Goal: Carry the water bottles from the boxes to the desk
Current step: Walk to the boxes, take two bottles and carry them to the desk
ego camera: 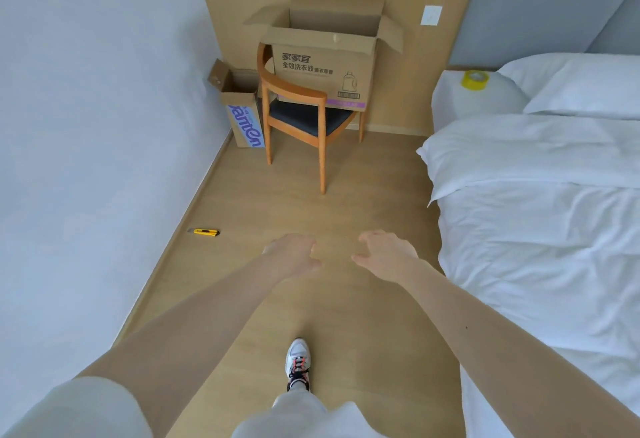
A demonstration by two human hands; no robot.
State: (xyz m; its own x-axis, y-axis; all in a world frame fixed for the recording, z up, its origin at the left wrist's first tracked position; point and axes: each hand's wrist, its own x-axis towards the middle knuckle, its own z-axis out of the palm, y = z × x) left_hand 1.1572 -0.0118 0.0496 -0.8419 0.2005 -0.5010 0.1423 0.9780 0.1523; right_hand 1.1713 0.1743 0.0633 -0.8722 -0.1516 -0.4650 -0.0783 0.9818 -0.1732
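The left hand (pixel 294 254) and right hand (pixel 384 254) are hovering outstretched over the floor (pixel 346 195), holding nothing, fingers (pixel 364 238) loosely curled. Well ahead of them, a large box (pixel 322 70) is sitting on a chair (pixel 304 118), flaps opening upward. A narrow box (pixel 242 115) is standing on end beside it. Both interiors are hidden, so any bottles inside cannot be made out.

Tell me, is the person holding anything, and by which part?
Nothing is held: the left hand and the right hand are both empty, fingers loosely curled, stretched out forward.
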